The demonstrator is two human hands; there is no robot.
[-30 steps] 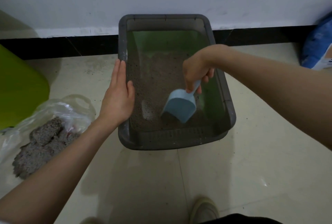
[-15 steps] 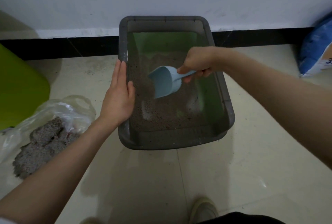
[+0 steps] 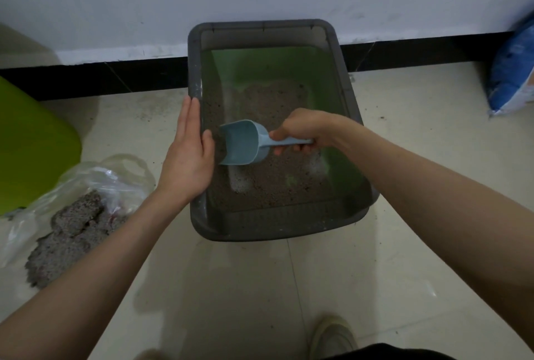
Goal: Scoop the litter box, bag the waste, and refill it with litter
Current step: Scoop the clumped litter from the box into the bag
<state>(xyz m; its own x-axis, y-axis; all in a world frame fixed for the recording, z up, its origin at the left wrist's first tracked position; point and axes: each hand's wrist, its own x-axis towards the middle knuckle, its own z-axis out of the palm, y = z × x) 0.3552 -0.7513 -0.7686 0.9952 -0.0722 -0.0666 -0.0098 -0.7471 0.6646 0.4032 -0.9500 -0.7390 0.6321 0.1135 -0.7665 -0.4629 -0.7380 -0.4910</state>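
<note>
A right hand [image 3: 303, 128] grips a blue scoop [image 3: 245, 143] over the litter [image 3: 274, 183] while the flat, open left hand [image 3: 187, 154] steadies the litter box [image 3: 260, 232].

Bare forearms, no sleeves, light canvas shoe [image 3: 333, 336], dark trouser edge [image 3: 384, 353] at frame bottom

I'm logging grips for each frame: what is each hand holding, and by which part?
The right hand grips the blue scoop by its handle. The left hand holds nothing; it rests flat on the litter box rim.
</note>
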